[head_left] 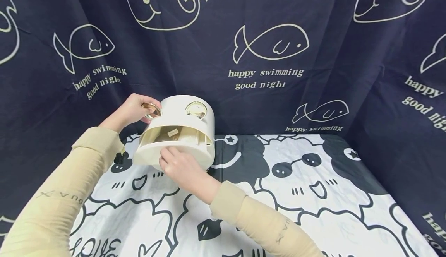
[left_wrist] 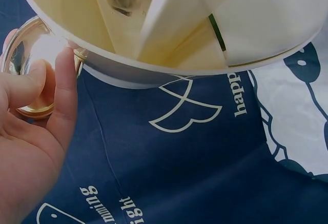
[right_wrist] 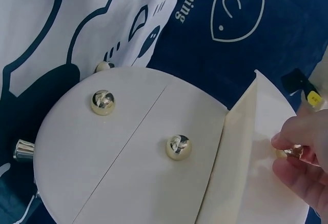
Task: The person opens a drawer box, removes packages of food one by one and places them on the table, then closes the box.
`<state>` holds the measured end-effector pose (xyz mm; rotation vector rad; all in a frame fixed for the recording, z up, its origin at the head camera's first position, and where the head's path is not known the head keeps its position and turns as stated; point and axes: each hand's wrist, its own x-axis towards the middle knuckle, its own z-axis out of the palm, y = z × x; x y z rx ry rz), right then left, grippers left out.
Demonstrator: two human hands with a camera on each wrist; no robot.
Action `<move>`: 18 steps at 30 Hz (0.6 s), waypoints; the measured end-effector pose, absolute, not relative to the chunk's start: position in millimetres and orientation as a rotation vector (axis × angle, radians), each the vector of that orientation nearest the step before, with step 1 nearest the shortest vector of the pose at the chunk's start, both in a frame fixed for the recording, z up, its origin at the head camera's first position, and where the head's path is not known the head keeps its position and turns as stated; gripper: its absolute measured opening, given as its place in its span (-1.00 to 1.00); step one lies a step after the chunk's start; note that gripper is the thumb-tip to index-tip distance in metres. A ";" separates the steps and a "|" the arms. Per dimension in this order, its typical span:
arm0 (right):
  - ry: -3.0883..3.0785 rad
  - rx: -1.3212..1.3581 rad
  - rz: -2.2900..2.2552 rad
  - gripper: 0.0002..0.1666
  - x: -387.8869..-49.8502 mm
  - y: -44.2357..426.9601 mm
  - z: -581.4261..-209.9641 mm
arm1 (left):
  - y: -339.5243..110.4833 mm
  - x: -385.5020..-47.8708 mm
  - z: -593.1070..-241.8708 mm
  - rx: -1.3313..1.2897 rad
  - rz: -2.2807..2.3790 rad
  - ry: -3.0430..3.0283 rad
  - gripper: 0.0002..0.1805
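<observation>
A white rounded drawer box [head_left: 179, 113] with gold trim stands near the back cloth. Its top drawer [head_left: 150, 152] is pulled out, and dividers [left_wrist: 169, 19] and a brown item with a small white label [head_left: 173, 132] show inside. My left hand [head_left: 134, 110] grips a round gold disc [left_wrist: 38, 70] at the box's upper left, thumb on its face. A matching gold disc [head_left: 196, 110] sits at the upper right. My right hand [head_left: 181, 168] pinches the gold knob [right_wrist: 290, 152] of the pulled-out drawer between thumb and fingers; the head view hides that knob.
Two more gold knobs [right_wrist: 179, 147] are on the lower drawer fronts, which are closed. A gold foot [right_wrist: 23, 150] sticks out below the box. White cloth with cartoon sheep [head_left: 296, 187] covers the table; dark blue fish-print cloth [head_left: 209, 63] hangs behind and at the sides.
</observation>
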<state>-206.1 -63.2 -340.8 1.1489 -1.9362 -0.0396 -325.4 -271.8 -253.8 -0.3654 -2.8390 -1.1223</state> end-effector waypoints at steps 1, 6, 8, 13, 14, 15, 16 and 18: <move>-1.931 1.150 -0.043 -0.81 -205.1 -63.0 -341.0 | -271.8 -325.5 -253.9 -0.357 -1.120 -2.840 -0.72; -1.894 1.152 -0.056 -0.80 -201.2 -62.8 -343.1 | -271.9 -324.6 -254.4 -0.337 -1.101 -2.843 -0.73; -1.886 1.155 -0.053 -0.81 -199.8 -63.0 -344.0 | -272.0 -324.1 -254.6 -0.332 -1.097 -2.844 -0.74; -1.884 1.172 -0.048 -0.79 -194.9 -61.7 -343.8 | -272.5 -324.6 -255.1 -0.324 -1.092 -2.835 -0.75; -1.884 1.174 -0.050 -0.78 -193.8 -60.9 -343.7 | -272.2 -324.7 -255.1 -0.328 -1.090 -2.833 -0.75; -1.885 1.174 -0.048 -0.78 -192.8 -60.2 -343.7 | -272.0 -325.0 -255.2 -0.334 -1.093 -2.831 -0.75; -1.885 1.173 -0.050 -0.78 -191.7 -59.2 -343.6 | -271.6 -325.3 -255.2 -0.338 -1.097 -2.829 -0.74; -1.883 1.166 -0.051 -0.77 -189.9 -57.6 -343.9 | -271.1 -326.2 -255.4 -0.351 -1.104 -2.829 -0.74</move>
